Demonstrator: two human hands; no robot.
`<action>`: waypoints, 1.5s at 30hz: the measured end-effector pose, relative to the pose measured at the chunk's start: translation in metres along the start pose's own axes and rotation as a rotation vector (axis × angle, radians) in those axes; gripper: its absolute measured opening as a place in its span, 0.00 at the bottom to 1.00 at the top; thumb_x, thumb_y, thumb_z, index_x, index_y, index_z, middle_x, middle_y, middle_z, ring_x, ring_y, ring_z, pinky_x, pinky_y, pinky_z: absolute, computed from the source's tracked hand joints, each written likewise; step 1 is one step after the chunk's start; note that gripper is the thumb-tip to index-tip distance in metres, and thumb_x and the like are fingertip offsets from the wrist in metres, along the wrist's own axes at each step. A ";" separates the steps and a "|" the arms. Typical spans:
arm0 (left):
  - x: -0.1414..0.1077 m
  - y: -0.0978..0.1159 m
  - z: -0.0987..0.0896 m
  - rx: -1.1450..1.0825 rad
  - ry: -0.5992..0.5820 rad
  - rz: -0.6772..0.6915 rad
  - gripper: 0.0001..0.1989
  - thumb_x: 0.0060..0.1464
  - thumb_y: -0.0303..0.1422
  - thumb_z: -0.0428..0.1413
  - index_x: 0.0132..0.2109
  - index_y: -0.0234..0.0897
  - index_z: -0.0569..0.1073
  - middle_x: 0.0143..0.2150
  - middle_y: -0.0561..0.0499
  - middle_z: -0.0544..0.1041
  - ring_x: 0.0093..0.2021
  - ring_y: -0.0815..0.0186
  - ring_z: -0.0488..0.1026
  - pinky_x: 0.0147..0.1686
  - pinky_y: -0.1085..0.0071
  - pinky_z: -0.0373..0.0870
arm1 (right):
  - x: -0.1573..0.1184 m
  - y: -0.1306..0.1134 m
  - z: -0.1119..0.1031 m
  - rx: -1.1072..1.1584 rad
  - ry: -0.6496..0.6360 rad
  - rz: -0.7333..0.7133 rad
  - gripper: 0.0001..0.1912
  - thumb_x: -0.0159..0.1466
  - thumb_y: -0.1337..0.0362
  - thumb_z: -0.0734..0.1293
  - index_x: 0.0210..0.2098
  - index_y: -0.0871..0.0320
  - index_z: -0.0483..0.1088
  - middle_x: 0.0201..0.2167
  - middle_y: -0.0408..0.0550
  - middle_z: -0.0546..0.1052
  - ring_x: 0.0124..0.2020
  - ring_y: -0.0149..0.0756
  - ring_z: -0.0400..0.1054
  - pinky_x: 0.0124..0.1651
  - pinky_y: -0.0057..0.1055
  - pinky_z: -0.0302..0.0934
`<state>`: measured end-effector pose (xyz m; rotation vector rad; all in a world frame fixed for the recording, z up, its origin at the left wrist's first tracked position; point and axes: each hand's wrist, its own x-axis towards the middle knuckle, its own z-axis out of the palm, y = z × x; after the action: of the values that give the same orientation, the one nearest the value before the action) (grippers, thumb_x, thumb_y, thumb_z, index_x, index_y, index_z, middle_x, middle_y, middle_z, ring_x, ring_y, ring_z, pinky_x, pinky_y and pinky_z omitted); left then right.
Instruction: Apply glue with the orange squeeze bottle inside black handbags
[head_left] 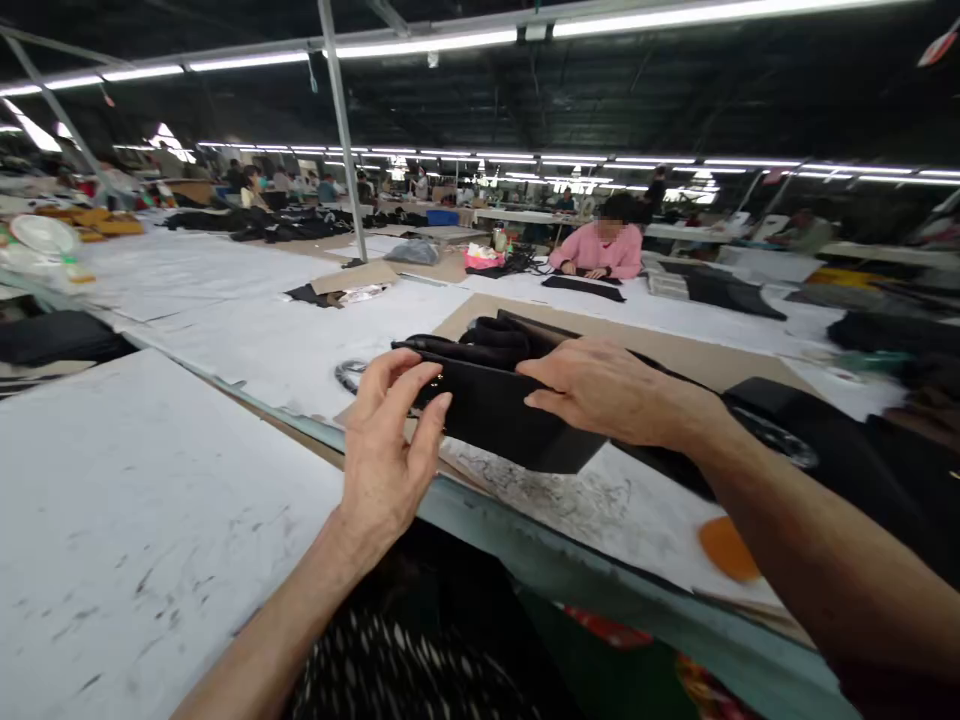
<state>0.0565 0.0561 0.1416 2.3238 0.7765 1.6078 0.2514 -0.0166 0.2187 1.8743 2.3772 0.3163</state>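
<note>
A flat black panel point(510, 415), with a smooth face and small gold-coloured bits near its left end, is held up on edge over the near side of the table. My left hand point(390, 440) grips its left end, thumb and fingers curled about the edge. At its upper right edge my right hand point(611, 390) pinches it between thumb and fingers; some of those fingers are hidden behind it. Rolled or folded black pieces point(495, 340) show just behind the panel. Whether they are joined to it I cannot tell.
Brown board point(727, 350) covers part of the white tabletop point(255, 320). An orange object point(727, 548) lies by my right forearm, near dark pieces point(817, 420) on the right. Across the table a person in pink point(600, 250) handles dark material. A metal post point(345, 140) rises behind.
</note>
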 end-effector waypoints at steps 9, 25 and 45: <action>-0.030 -0.036 0.079 0.246 -0.644 -0.290 0.12 0.58 0.33 0.47 0.44 0.36 0.73 0.43 0.46 0.76 0.44 0.62 0.72 0.45 0.67 0.66 | -0.053 0.044 0.088 -0.005 -0.123 0.233 0.07 0.64 0.61 0.64 0.37 0.58 0.69 0.32 0.51 0.76 0.35 0.46 0.70 0.31 0.32 0.54; -0.073 -0.112 0.116 0.372 -1.195 -0.201 0.10 0.50 0.23 0.49 0.33 0.35 0.74 0.37 0.44 0.74 0.43 0.59 0.68 0.41 0.68 0.64 | -0.060 0.047 0.081 -0.029 -0.061 0.276 0.07 0.65 0.61 0.62 0.31 0.55 0.66 0.27 0.46 0.75 0.31 0.44 0.70 0.25 0.32 0.45; -0.046 -0.050 0.058 0.083 -0.423 -0.439 0.12 0.57 0.37 0.49 0.42 0.38 0.73 0.41 0.48 0.77 0.43 0.62 0.73 0.45 0.68 0.67 | -0.096 0.007 0.075 0.217 0.275 0.194 0.13 0.54 0.62 0.74 0.35 0.59 0.69 0.31 0.48 0.74 0.30 0.43 0.68 0.33 0.38 0.61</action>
<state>0.0821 0.0809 0.0597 2.2229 1.1538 0.8811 0.2962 -0.1011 0.1426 2.3042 2.4896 0.3662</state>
